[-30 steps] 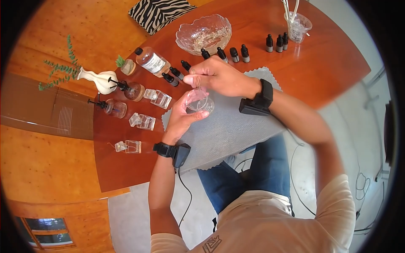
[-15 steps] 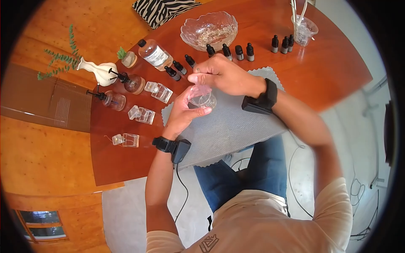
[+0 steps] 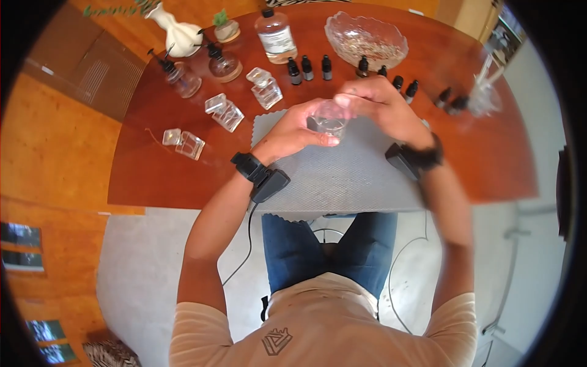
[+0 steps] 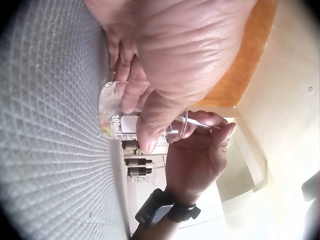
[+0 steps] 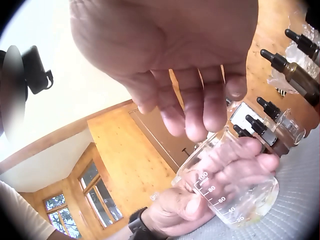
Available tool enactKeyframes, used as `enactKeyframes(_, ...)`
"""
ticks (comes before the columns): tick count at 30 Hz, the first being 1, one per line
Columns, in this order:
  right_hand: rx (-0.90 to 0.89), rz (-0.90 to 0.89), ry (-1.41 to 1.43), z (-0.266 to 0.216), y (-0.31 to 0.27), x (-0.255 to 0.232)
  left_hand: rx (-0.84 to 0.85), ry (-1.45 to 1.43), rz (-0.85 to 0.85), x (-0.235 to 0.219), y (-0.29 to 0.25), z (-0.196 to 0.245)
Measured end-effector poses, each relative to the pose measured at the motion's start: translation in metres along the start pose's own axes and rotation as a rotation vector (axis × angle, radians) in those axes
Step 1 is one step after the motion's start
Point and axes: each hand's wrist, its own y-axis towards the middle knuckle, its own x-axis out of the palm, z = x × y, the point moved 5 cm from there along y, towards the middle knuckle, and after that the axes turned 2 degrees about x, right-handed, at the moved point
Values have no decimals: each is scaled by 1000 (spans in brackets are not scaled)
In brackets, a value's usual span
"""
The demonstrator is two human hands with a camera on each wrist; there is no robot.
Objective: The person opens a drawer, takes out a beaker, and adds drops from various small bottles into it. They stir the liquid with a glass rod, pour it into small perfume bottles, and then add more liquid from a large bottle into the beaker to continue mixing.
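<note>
My left hand grips a clear glass beaker low over the grey textured mat, thumb on the near side and fingers round the far side. White graduation marks run up the beaker's wall, and a little clear content with yellowish tints shows at its bottom. Above the rim is my right hand, its fingers bent down toward the opening. Between its thumb and fingers it pinches a thin clear rod that reaches into the beaker's mouth.
Small black-capped dropper bottles line the table behind my hands. Square glass perfume bottles and pump bottles stand at left. A large labelled bottle, glass bowl and white vase are at the back.
The head view has swung round, so the table now lies level. My left hand still holds the beaker, and my right hand stays over its rim.
</note>
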Motion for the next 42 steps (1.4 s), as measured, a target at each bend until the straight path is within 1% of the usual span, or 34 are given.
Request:
enactKeyframes(2,-46,137,44,2,-3,2,15,-17,8,0,0,-3)
enactKeyframes(3,115,161,105,7,-2,0,21,18,-13,-1,0,-4)
enactKeyframes(6,103,-44,124,7,-2,3,17,-13,-3,-1,1,-6)
enactKeyframes(9,86,131,43,10,-1,5,3,-36,19,-1,-1,-7)
enactKeyframes(12,54,31,71,9,-1,7,9,-70,7,0,1,-9)
enactKeyframes(15,51,63,112,3,-2,7,-17,-81,12,0,-1,-9)
enactKeyframes(18,47,77,-5,4,-1,5,-1,-102,43,-1,-2,-8)
enactKeyframes(21,48,61,18,1,-4,1,11,-46,6,-1,-2,-6)
enactKeyframes(24,2,141,-111,-4,-3,0,18,-42,30,-1,-2,-5)
enactKeyframes(27,38,12,-160,-14,-2,8,41,-79,14,0,0,-8)
enactKeyframes(30,30,147,-44,-5,-2,9,31,-62,-8,0,1,-9)
enactKeyframes(33,43,137,-155,2,0,3,28,-55,28,-1,-1,-6)
enactKeyframes(36,79,138,54,-3,-2,6,-13,-152,42,1,-3,-5)
enactKeyframes(39,77,213,-179,0,-1,1,-6,-73,24,-1,-1,-6)
enactKeyframes(42,80,76,13,-2,-2,6,28,-52,33,-1,0,-7)
